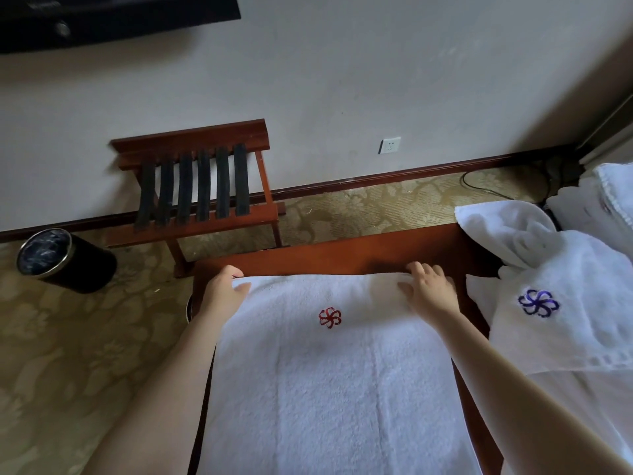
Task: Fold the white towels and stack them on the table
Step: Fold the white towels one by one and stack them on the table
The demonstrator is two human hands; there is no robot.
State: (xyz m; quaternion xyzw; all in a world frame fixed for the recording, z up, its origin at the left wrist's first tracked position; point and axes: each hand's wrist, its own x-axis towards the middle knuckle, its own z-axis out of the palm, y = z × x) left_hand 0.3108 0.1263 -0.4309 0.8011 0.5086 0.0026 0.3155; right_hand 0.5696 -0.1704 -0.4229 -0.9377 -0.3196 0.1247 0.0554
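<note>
One wide-angle view, worn on the head, looks forward and steeply down from close above the tabletop [359, 257]. The carpeted floor [68, 354] and the far wall [342, 80] fill its left and upper parts.

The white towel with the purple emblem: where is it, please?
The purple-emblem white towel lies at the head view's right, beside the reddish wooden table and red-emblem white towel.

Wooden luggage rack [191, 138] w/ black straps by wall [342, 80]; black bin [85, 269] left of it on patterned carpet [61, 354]; wall socket [389, 145] to rt.
</note>
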